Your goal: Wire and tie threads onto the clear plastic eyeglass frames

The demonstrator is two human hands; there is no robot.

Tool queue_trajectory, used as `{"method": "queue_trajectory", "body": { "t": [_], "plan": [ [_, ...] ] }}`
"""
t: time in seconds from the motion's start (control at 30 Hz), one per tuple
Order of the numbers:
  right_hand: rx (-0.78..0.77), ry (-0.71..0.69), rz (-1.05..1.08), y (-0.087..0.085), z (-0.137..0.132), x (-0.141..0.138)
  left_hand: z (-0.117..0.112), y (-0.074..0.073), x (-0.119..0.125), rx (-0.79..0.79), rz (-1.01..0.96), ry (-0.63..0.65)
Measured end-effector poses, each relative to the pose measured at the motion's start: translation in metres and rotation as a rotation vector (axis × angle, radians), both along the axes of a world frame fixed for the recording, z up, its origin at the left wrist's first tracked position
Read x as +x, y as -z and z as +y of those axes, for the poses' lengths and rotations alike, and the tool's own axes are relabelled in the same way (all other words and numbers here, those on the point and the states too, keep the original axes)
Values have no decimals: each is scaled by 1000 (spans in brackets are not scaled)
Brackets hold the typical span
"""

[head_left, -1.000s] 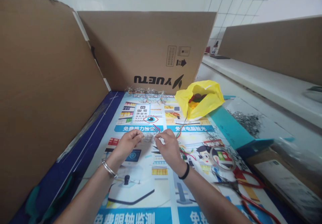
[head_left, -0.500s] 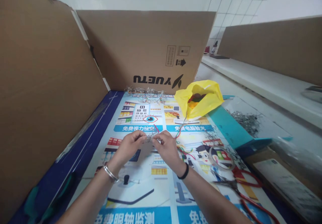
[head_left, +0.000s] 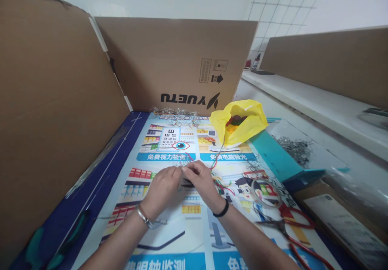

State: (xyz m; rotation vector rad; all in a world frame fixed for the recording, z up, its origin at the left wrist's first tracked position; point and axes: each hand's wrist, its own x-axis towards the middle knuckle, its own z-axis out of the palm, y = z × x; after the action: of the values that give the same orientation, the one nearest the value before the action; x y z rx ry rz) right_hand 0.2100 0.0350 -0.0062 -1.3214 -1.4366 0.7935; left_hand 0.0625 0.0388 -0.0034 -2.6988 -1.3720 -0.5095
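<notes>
My left hand [head_left: 164, 187], with a silver bangle at the wrist, is closed in a pinch, its back turned up. Against it, thumb and forefinger of my right hand [head_left: 198, 177] pinch too; a black band circles that wrist. The fingertips meet at a thin silvery wire piece [head_left: 182, 161], mostly hidden by the fingers and too fine to make out well. A short red strand [head_left: 189, 156] shows just beyond the fingertips. Right of my right hand lie loose red, green and yellow strands [head_left: 222, 185].
A yellow bag [head_left: 251, 130] stands open at the back right. Red-handled scissors [head_left: 283, 224], a tape roll [head_left: 266, 192] and a teal box [head_left: 273, 152] with a wire pile [head_left: 294, 148] lie right. Cardboard walls [head_left: 145, 60] stand behind and left. Wire bits [head_left: 176, 111] line the back; green-handled tool [head_left: 68, 241] left.
My left hand has turned over so its back faces up, and it has moved against my right fingertips. The gap between the hands has closed. The view has tilted slightly.
</notes>
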Motion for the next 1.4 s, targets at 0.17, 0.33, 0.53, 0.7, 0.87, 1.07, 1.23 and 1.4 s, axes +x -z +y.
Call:
{"method": "queue_trajectory", "body": {
  "t": [0.17,0.33,0.53,0.7,0.87,1.07,1.23,1.4],
  "plan": [
    [-42,28,13,1,2,0,-2,-2,-1,82,134,68],
    [-88,42,34,0,2,1,-3,-3,0,62,159,105],
    [-83,24,65,1,3,2,-1,2,0,45,104,135],
    [-72,11,68,2,3,2,0,5,-3,58,78,132],
    [-59,7,67,4,3,3,1,6,-1,43,33,49],
    [-68,23,43,5,3,4,4,8,-3,-23,-67,-112],
    [-64,9,69,9,5,5,5,7,-6,-41,-57,-113],
    [-77,13,63,7,4,5,5,5,-6,-3,-6,-130]
  ]
}}
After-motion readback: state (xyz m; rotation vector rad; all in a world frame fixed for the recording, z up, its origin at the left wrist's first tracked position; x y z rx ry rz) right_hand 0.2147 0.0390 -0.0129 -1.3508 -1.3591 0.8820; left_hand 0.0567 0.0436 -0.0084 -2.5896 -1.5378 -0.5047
